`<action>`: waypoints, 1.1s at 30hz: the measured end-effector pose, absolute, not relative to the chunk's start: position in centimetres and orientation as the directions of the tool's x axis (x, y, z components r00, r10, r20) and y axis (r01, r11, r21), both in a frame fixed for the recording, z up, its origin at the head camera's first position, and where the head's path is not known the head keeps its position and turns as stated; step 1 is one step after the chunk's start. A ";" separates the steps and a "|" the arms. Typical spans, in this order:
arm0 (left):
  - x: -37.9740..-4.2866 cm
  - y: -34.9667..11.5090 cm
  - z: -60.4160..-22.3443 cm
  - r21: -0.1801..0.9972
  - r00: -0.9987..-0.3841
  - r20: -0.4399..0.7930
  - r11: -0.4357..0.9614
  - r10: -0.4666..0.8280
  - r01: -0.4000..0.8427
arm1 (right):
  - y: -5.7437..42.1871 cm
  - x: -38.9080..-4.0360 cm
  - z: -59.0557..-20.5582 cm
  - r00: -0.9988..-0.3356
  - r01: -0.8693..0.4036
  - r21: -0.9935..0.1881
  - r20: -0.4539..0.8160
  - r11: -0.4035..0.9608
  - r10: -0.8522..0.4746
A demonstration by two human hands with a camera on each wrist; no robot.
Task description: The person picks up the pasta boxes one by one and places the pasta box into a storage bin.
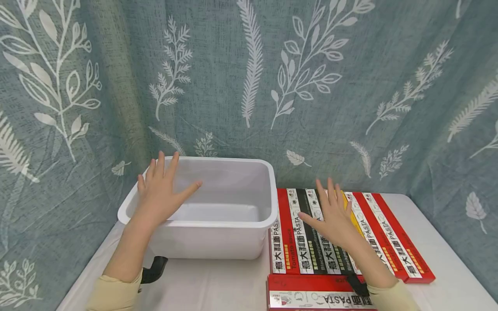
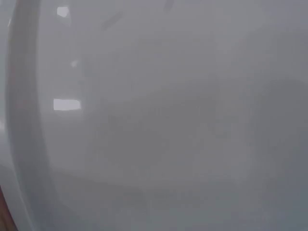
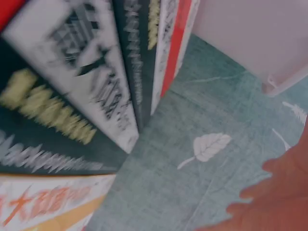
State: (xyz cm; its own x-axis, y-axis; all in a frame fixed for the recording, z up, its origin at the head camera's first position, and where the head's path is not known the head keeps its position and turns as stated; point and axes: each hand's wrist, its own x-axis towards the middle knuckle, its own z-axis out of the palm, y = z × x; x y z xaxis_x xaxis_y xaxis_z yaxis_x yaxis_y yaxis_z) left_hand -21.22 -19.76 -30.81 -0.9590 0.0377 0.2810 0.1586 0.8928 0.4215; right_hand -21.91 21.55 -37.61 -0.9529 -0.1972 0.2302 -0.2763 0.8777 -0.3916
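Observation:
A white plastic tub (image 1: 210, 237) stands on the table at the left. Over its left part my left hand (image 1: 159, 194) is held with fingers spread, gripping nothing. The tub's pale wall (image 2: 168, 120) fills the left wrist view. To the right of the tub lie several pasta boxes (image 1: 288, 242) side by side, in red, black and yellow with white bands. Above them hovers my right hand (image 1: 336, 222), its fingers spread and nothing in its grasp; whether it touches a box I cannot tell. The right wrist view shows black box ends (image 3: 62, 130) and part of my right hand (image 3: 279, 192).
Nearer the front lies another red pasta box (image 1: 307, 283), set crosswise before the row. A white cloth (image 1: 218, 285) covers the table. Behind and at both sides hangs a blue-green curtain (image 1: 221, 86) with white leaf prints. The tub's rim (image 1: 218, 224) stands higher than the boxes.

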 end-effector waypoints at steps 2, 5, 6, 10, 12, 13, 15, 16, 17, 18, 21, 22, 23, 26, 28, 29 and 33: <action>-21.1 -20.5 -30.6 0.450 -0.954 0.298 0.876 0.038 0.175 | 22.2 -21.3 -37.8 -0.953 -0.293 -0.418 0.196 0.860 -0.229; -20.9 -21.6 -30.5 0.477 -0.947 0.320 0.859 0.028 0.186 | 23.2 -20.4 -38.1 -0.945 -0.326 -0.424 0.169 0.845 -0.280; -20.8 -22.0 -30.5 0.484 -0.945 0.327 0.855 0.021 0.187 | 23.6 -20.1 -38.3 -0.941 -0.340 -0.424 0.165 0.840 -0.297; -20.9 -23.4 -30.6 0.512 -0.943 0.334 0.840 -0.004 0.178 | 25.3 -19.0 -39.0 -0.917 -0.396 -0.421 0.143 0.816 -0.372; -21.1 -24.1 -30.8 0.528 -0.944 0.329 0.831 -0.012 0.173 | 26.1 -18.3 -39.2 -0.906 -0.415 -0.431 0.113 0.801 -0.408; -21.2 -24.4 -30.9 0.533 -0.947 0.320 0.829 -0.013 0.169 | 26.5 -17.9 -39.3 -0.901 -0.419 -0.438 0.093 0.795 -0.424; -21.4 -25.0 -31.0 0.547 -0.954 0.300 0.822 -0.012 0.161 | 27.4 -17.2 -39.3 -0.892 -0.419 -0.459 0.044 0.784 -0.451; -21.5 -25.3 -31.1 0.550 -0.957 0.288 0.820 -0.011 0.157 | 27.7 -16.9 -39.3 -0.886 -0.421 -0.466 0.027 0.778 -0.464; -21.6 -25.5 -31.2 0.552 -0.961 0.276 0.820 -0.008 0.151 | 28.1 -16.5 -39.3 -0.881 -0.420 -0.469 0.006 0.777 -0.473; -21.7 -25.7 -31.2 0.552 -0.964 0.264 0.821 -0.004 0.147 | 28.4 -16.2 -39.3 -0.876 -0.421 -0.465 -0.014 0.779 -0.481; -22.0 -26.3 -31.2 0.550 -0.973 0.231 0.824 0.011 0.140 | 29.4 -15.4 -39.5 -0.860 -0.433 -0.457 -0.050 0.777 -0.508; -22.1 -26.4 -31.2 0.550 -0.975 0.222 0.824 0.016 0.139 | 29.6 -15.1 -39.6 -0.858 -0.429 -0.456 -0.065 0.780 -0.510; -22.3 -26.5 -31.2 0.552 -0.977 0.212 0.822 0.021 0.138 | 29.9 -14.9 -39.6 -0.858 -0.419 -0.452 -0.086 0.787 -0.506; -22.6 -26.9 -31.0 0.558 -0.984 0.175 0.820 0.035 0.128 | 30.6 -14.4 -39.7 -0.853 -0.399 -0.453 -0.134 0.797 -0.504; -22.7 -27.1 -30.9 0.567 -0.988 0.148 0.816 0.035 0.114 | 30.9 -14.0 -39.8 -0.856 -0.388 -0.429 -0.160 0.816 -0.491; -22.8 -27.2 -30.9 0.568 -0.990 0.136 0.816 0.035 0.107 | 31.1 -13.8 -39.9 -0.856 -0.388 -0.415 -0.168 0.823 -0.488; -22.9 -27.4 -31.0 0.570 -0.996 0.078 0.819 0.032 0.071 | 31.7 -13.2 -40.2 -0.854 -0.406 -0.374 -0.170 0.834 -0.492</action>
